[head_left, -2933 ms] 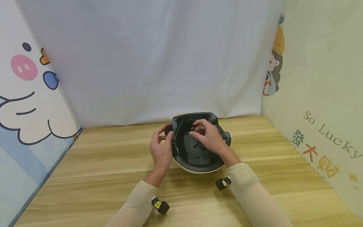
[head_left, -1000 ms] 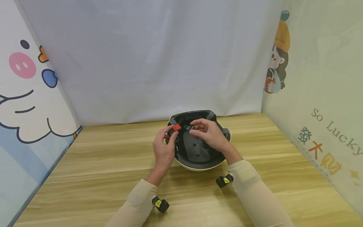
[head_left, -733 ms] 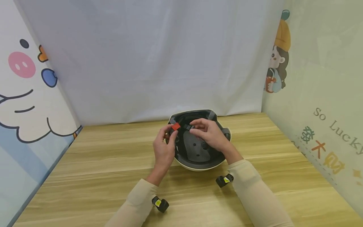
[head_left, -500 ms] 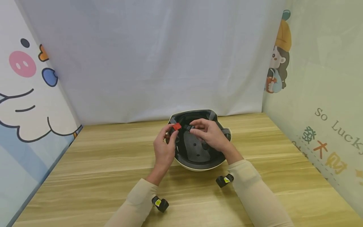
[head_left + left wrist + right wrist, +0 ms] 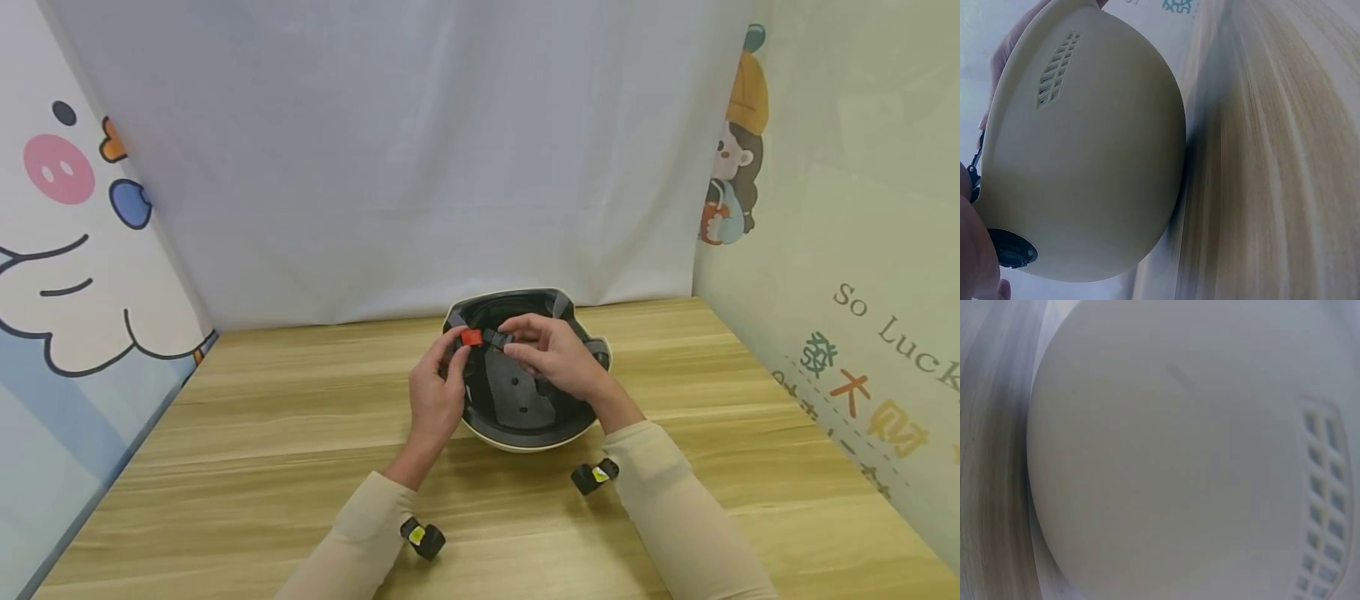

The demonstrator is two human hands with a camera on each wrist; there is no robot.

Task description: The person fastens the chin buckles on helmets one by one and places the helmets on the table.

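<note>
Wood-grain table (image 5: 262, 450), pale curtain (image 5: 450, 167): left fingers (image 5: 437, 347) pinch a red buckle (image 5: 472, 337), right fingers (image 5: 527, 322) a black clip (image 5: 497, 338).

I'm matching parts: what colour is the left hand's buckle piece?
The buckle piece shows red, best in the head view.

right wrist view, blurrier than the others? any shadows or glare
Right wrist view: softest, the helmet and its vents hazy; left wrist view: helmet crisper, with a dark shadow on the table beside it; head view: evenly lit and fairly sharp, the red buckle piece clear; no strong glare in any view.
</note>
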